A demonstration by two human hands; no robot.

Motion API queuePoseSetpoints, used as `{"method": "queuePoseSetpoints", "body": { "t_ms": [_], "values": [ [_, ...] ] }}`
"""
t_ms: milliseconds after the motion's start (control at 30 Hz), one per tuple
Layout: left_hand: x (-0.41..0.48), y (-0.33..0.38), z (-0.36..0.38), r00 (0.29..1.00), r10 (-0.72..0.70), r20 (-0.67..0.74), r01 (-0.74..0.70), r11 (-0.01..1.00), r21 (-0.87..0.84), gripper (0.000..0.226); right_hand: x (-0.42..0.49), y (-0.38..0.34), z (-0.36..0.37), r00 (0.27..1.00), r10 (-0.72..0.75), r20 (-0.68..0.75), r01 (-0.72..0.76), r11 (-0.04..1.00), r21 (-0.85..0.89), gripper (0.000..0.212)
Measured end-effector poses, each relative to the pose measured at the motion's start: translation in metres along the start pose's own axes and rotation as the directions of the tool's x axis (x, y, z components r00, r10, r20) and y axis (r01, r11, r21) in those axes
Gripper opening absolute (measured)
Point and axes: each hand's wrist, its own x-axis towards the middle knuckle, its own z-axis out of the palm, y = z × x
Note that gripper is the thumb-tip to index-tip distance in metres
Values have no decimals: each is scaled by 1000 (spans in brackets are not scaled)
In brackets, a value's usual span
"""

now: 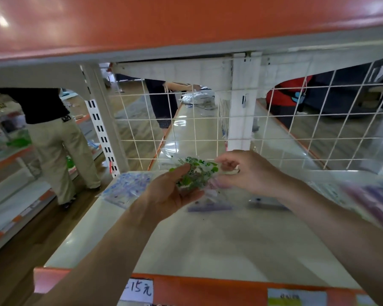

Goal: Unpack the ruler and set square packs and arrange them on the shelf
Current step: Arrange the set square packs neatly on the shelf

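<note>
My left hand (170,193) holds a clear pack with a green pattern (195,173) above the white shelf (208,244), thumb on top. My right hand (250,171) pinches the right edge of the same pack. A blue-patterned pack (126,188) lies flat at the shelf's back left. A clear pack with purple parts (215,204) lies on the shelf under my hands. More purple packs (372,199) lie blurred at the right.
A white wire grid (208,129) closes the back of the shelf. An orange shelf (186,23) hangs overhead. The front edge (208,290) is orange with price labels. A person in beige trousers (60,146) stands at the left; others stand behind the grid.
</note>
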Motion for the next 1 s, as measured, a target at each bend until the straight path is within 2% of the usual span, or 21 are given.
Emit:
{"method": "queuePoseSetpoints", "body": {
  "t_ms": [67, 133, 200, 300, 433, 633, 733, 1000],
  "values": [
    [-3, 1, -2, 1000, -2, -9, 2, 1000, 31, 12, -4, -6, 5, 999, -31, -15, 29, 994, -104, 52],
    [-5, 2, -4, 1000, -11, -12, 11, 1000, 28, 12, -7, -11, 8, 996, -84, -21, 79, 981, -177, 51],
    [-6, 1, -6, 1000, -16, -24, 16, 1000, 20, 12, -8, -13, 9, 994, -113, -3, 109, 965, -238, 44],
    [-7, 2, -10, 999, 7, -45, -5, 1000, 24, 12, -10, -12, 8, 995, -101, -4, 97, 966, -240, 28],
    [-10, 9, -20, 989, 67, -128, -65, 998, 19, 11, -18, -6, 4, 1000, -19, 23, 23, 975, -221, 17],
    [-17, 22, -49, 954, 169, -247, -173, 985, 5, 8, -44, 1, 10, 979, 126, 159, -80, 959, -272, 18],
    [-19, 22, -51, 954, 180, -240, -180, 983, 23, 8, -56, -3, 23, 952, 177, 248, -102, 952, -290, 12],
    [-24, 16, -37, 971, 169, -168, -161, 985, 61, 11, -61, -7, 33, 928, 258, 269, -125, 895, -428, 18]
  ]
}}
